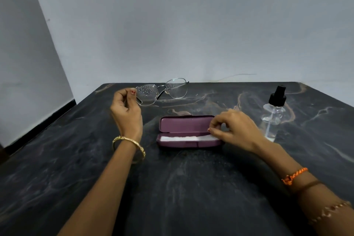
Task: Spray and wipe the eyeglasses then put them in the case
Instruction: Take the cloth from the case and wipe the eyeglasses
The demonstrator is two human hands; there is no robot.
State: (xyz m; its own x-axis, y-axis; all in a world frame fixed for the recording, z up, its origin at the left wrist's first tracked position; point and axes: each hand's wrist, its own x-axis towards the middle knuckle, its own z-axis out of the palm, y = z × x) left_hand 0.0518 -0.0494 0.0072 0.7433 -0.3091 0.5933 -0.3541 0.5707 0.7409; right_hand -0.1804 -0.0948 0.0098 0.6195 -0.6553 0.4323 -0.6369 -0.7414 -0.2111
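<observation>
Droplet-beaded eyeglasses point(161, 91) pinched by left hand point(126, 110); right hand point(234, 130) seemingly pinching white cloth point(182, 138).

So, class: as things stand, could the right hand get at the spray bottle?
Probably yes. The spray bottle stands upright just beyond the right hand, nothing between them. But its fingers are pinching the white cloth in the open case, so they must release it first.

Dark marbled table point(76, 159) — pale grey wall point(172, 25) behind it.
</observation>
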